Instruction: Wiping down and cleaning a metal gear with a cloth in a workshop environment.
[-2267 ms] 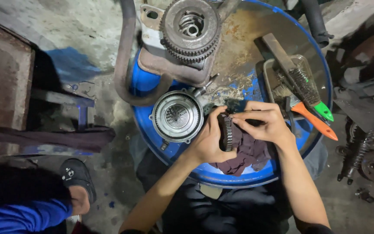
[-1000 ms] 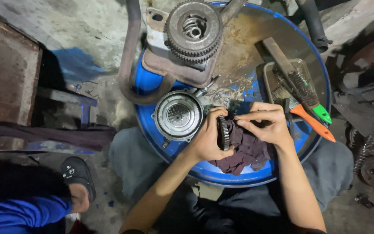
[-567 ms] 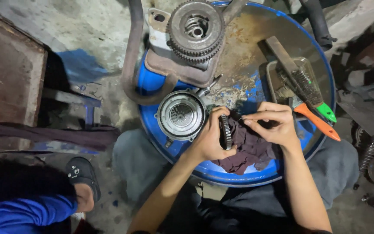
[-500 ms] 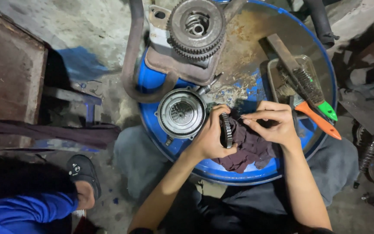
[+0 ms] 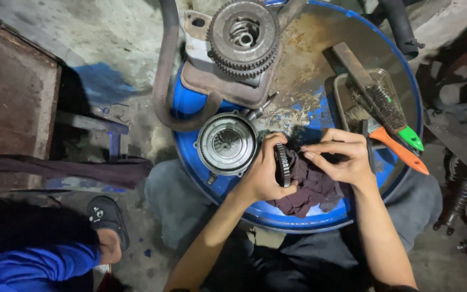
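Note:
My left hand (image 5: 263,176) grips a small toothed gear (image 5: 282,164) edge-on above the near rim of a blue drum top (image 5: 320,116). My right hand (image 5: 341,157) pinches a dark maroon rag (image 5: 312,189) against the gear's face. The rag hangs down under both hands onto the drum. Just left of my left hand a round metal hub housing (image 5: 227,144) lies face up.
A large gear assembly (image 5: 243,35) sits on a rusty bracket at the drum's far side. Brushes with green (image 5: 393,111) and orange (image 5: 398,151) handles rest in a tray on the right. Another person's blue sleeve and foot (image 5: 106,230) are at lower left. A rusty box (image 5: 12,97) stands at left.
Both hands keep the same hold on the gear and rag; my right fingers shifted slightly along the rag. The view drifted a little.

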